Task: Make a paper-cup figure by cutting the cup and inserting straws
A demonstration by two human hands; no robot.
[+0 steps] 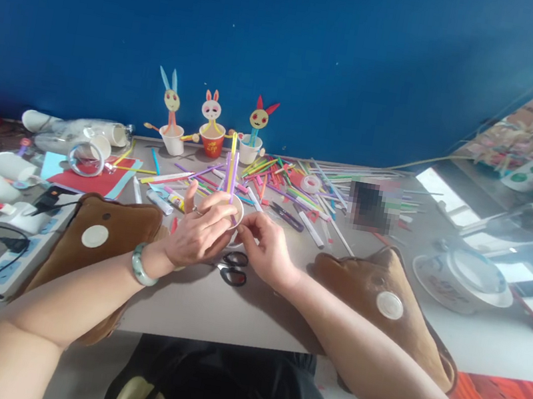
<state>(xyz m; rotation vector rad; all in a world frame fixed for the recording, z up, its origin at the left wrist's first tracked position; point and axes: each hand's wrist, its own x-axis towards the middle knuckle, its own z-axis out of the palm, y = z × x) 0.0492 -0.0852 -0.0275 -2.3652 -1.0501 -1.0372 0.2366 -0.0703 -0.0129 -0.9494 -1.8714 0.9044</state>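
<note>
My left hand (203, 230), a bracelet on its wrist, is wrapped around a white paper cup (239, 207). Purple and yellow straws (232, 170) rise upright out of the cup. On the cup's right side my right hand (265, 246) is closed in a pinch, thumb against fingers. What lies between those fingertips is too small to make out. Scissors with black handles (233, 276) lie on the table just below both hands. Behind the left fingers, a glue tube (176, 201) is partly covered.
Three cup figures with rabbit faces (209, 143) stand along the blue wall. Loose coloured straws (270, 176) are strewn behind my hands. Brown cushions (378, 291) lie under or beside both forearms. A power strip (25, 256) sits left, a lidded plastic bowl (460, 281) right.
</note>
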